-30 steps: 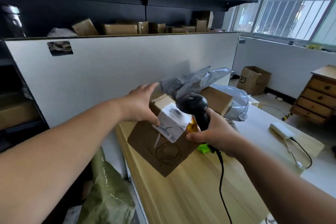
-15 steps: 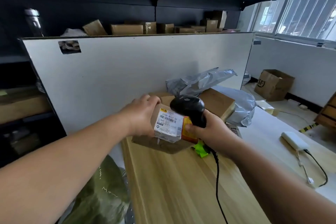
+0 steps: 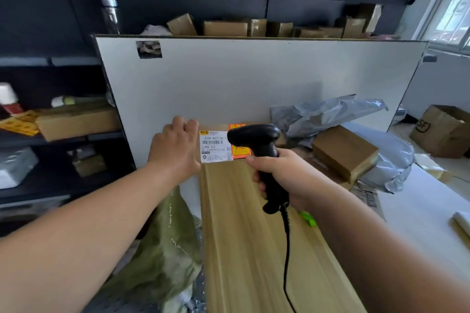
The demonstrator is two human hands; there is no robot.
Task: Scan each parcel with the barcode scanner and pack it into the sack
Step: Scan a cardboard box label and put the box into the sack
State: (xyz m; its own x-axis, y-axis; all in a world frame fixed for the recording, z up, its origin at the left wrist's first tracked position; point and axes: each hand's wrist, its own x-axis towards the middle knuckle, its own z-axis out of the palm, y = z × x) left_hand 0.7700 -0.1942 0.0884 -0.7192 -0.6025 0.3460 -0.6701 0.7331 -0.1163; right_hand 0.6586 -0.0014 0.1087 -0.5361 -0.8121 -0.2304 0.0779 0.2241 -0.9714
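Facing the scanner (image 3: pixel 254 140) squarely now, no longer tilted, the parcel (image 3: pixel 216 146) sits at the far end of the tabletop (image 3: pixel 241 249), gripped by the left hand (image 3: pixel 175 150); right hand (image 3: pixel 284 175) clenches the scanner (scan likely, sack (image 3: pixel 165 249) next).

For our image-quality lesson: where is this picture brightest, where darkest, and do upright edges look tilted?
Head view: window at right washed out by daylight. Head view: shelves at left dim. Head view: white board's sides slant inward toward the bottom.
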